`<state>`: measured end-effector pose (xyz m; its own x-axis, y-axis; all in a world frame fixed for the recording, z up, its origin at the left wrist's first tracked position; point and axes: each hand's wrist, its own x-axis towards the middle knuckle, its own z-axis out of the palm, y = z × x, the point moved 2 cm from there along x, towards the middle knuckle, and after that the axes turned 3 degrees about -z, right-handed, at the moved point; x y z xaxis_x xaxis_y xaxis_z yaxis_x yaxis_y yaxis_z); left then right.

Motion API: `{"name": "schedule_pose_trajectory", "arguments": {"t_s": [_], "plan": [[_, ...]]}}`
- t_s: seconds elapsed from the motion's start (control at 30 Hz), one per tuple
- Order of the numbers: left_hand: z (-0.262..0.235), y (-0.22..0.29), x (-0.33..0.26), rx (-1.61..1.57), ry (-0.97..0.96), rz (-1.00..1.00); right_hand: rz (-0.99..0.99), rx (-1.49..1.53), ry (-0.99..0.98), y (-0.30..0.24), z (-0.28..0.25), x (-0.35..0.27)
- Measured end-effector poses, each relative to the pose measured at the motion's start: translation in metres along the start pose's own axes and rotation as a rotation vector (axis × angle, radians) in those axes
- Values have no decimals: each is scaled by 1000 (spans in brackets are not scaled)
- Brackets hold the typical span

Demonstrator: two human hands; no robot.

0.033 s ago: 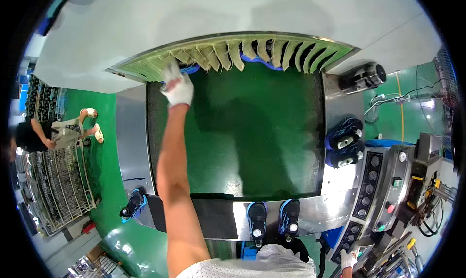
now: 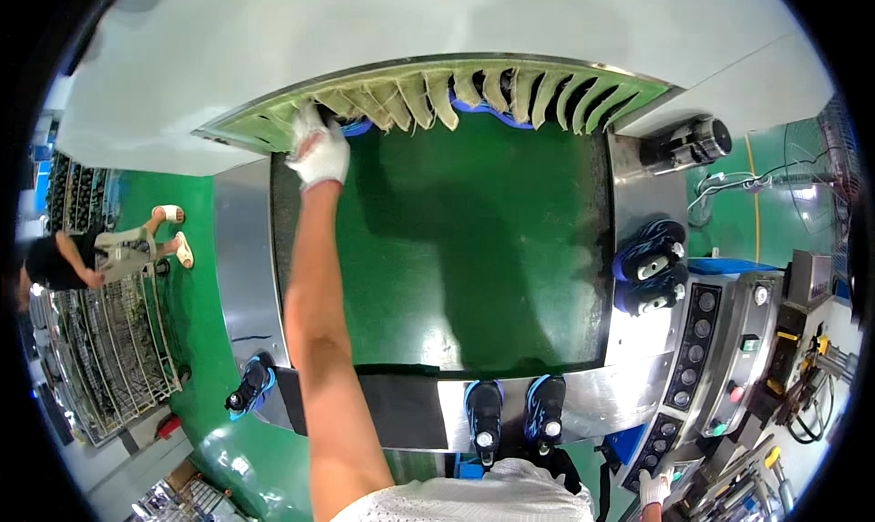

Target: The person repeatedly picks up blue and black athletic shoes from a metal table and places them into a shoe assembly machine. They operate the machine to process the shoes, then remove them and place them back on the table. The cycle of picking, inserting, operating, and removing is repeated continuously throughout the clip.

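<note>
My left hand (image 2: 321,156), in a white glove with a reddish patch, reaches to the left part of a fringed green curtain (image 2: 415,98) at the machine opening. Its fingers are smeared by motion, so any grip is hidden. Just right of them a blue-edged shoe (image 2: 356,127) shows beneath the strips. Another blue-edged shoe (image 2: 492,112) sits under the curtain's middle. My right hand (image 2: 653,488), also gloved in white, is at the lower right beside the control panel (image 2: 720,358); its fingers are too small to read.
A green conveyor belt (image 2: 474,249) runs under the curtain between metal borders. Black-and-blue shoes stand on the front ledge (image 2: 583,390), at its left corner and on the right border. A motor (image 2: 688,146) sits at the right. Far left, a person (image 2: 82,253) is beside a wire rack (image 2: 109,349).
My left hand has shifted slightly left along the curtain. The view has moved a little; the shoes and my right hand look the same.
</note>
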<state>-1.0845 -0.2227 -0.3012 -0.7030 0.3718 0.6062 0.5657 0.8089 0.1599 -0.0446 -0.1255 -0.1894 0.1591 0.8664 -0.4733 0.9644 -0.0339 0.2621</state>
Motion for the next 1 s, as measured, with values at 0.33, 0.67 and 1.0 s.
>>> {"name": "schedule_pose_trajectory", "arguments": {"t_s": [0.33, 0.67, 1.0], "plan": [[46, -12, -10, -45, -235, -104, 266, 74, -161, 75, 69, -82], [-140, 122, -191, -685, -661, 10, -268, 715, -167, -157, -35, -72], [-326, 356, -269, -1357, -1176, 37, -1044, 858, 256, -255, -161, -139]]}}
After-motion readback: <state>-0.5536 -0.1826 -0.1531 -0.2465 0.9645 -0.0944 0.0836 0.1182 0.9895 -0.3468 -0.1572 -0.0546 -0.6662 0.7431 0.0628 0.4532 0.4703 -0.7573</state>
